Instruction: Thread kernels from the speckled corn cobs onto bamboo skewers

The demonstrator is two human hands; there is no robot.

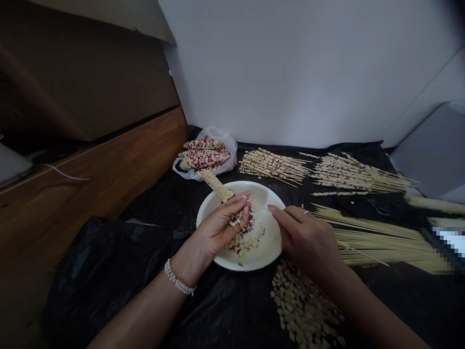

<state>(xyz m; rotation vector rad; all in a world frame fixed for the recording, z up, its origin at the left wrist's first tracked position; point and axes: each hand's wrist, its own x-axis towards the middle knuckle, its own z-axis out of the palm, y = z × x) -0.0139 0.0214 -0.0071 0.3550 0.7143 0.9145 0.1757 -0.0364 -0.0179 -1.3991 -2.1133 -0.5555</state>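
Note:
Over the left half of a white bowl (240, 265), my left hand (223, 223) is cupped around loose red and cream corn kernels (236, 218), its fingers curled. A mostly stripped corn cob (214, 183) lies against the bowl's rim just beyond that hand. My right hand (307, 235) is at the bowl's right edge, fingers pinched on a thin skewer (259, 207) whose tip points toward my left hand. More kernels (250, 237) lie in the bowl.
Corn cobs (205, 157) sit in a plastic bag behind the bowl. Kernel-threaded skewers (274, 166) lie in two piles, with bare skewers (381, 237) at right. Pale flat pieces (301, 305) are in front. Black plastic (119, 271) covers the surface; a wooden panel (138, 155) stands left.

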